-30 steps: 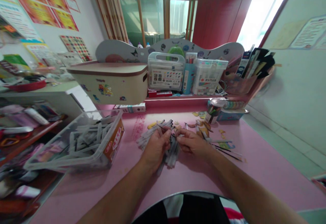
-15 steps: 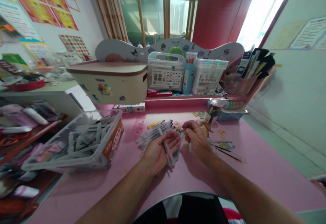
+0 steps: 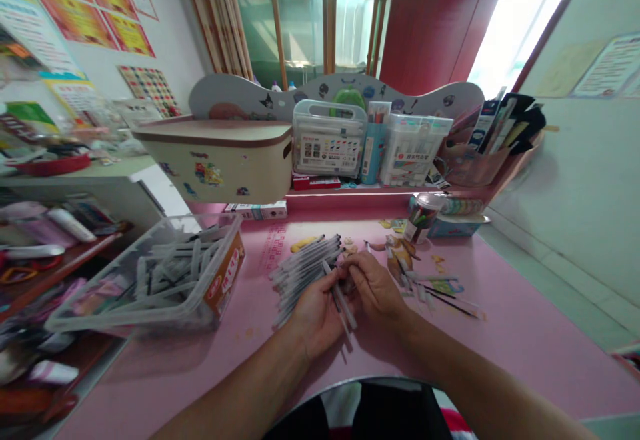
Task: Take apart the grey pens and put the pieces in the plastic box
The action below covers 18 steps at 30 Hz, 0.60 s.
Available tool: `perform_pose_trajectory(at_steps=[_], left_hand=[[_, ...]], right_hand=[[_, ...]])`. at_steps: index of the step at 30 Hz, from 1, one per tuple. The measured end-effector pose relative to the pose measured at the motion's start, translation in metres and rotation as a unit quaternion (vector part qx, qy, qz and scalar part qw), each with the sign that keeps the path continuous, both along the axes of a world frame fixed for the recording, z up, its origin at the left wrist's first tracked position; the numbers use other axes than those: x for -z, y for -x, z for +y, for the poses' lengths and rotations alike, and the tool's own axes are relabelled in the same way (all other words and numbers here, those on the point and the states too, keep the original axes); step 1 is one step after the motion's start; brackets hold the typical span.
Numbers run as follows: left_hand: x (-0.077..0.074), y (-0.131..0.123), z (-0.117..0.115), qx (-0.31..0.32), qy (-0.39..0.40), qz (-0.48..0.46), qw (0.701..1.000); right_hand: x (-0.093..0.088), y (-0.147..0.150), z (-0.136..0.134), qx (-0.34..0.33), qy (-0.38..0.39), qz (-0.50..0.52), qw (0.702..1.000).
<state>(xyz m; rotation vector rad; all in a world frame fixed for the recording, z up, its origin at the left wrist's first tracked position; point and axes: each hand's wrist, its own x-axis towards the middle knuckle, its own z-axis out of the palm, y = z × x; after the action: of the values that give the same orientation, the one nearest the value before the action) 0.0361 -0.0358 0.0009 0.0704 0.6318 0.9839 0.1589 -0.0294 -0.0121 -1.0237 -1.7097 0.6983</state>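
My left hand (image 3: 316, 315) is palm up, its fingers closing round a couple of slim translucent grey pens (image 3: 346, 308) that lie slantwise across it. Against its fingertips is my right hand (image 3: 374, 285), fingers bent and pressed together; whatever they pinch is hidden. Just left of the hands lies a pile of similar pens (image 3: 305, 273) with dark tips, side by side on the pink desk (image 3: 240, 367). To the right, a few thin dark sticks (image 3: 450, 300) and small clear pieces (image 3: 423, 293) are scattered.
A clear plastic bin (image 3: 120, 320) full of pens stands at the left. Along the back are a lidded cream box (image 3: 225, 167), a clear carry case (image 3: 327, 143), a marker box (image 3: 415, 153) and a pink holder (image 3: 475, 163). A clear jar (image 3: 423, 217) stands below the shelf.
My right hand has moved down and left against my left hand. The left hand's fingers have curled from a flatter palm, and the pens in it have shifted slightly right.
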Motion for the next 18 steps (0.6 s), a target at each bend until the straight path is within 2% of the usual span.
perform_pose_trajectory(at_steps=[3,6,9,11,14,18], left_hand=[[-0.002,0.002,-0.001,-0.003,0.003,0.005,1.0],[-0.006,0.005,-0.001,0.021,0.017,0.055,0.998],[-0.014,0.008,0.0,0.026,-0.025,0.09,0.995],[-0.021,0.011,0.0,0.015,-0.082,0.113,0.99],[-0.038,0.017,-0.002,-0.012,-0.178,0.164,0.97],[-0.065,0.035,-0.012,0.0,-0.309,0.268,0.913]], right_hand=[[-0.006,-0.007,0.002,0.033,-0.011,0.023,0.999],[-0.015,-0.02,0.012,0.102,-0.04,0.011,0.994],[-0.018,-0.036,0.028,0.148,-0.031,-0.021,0.988],[-0.015,-0.045,0.037,0.148,0.014,-0.117,0.982],[-0.007,-0.05,0.042,0.134,0.101,-0.291,0.942],[-0.006,-0.045,0.035,0.142,0.132,-0.417,0.888]])
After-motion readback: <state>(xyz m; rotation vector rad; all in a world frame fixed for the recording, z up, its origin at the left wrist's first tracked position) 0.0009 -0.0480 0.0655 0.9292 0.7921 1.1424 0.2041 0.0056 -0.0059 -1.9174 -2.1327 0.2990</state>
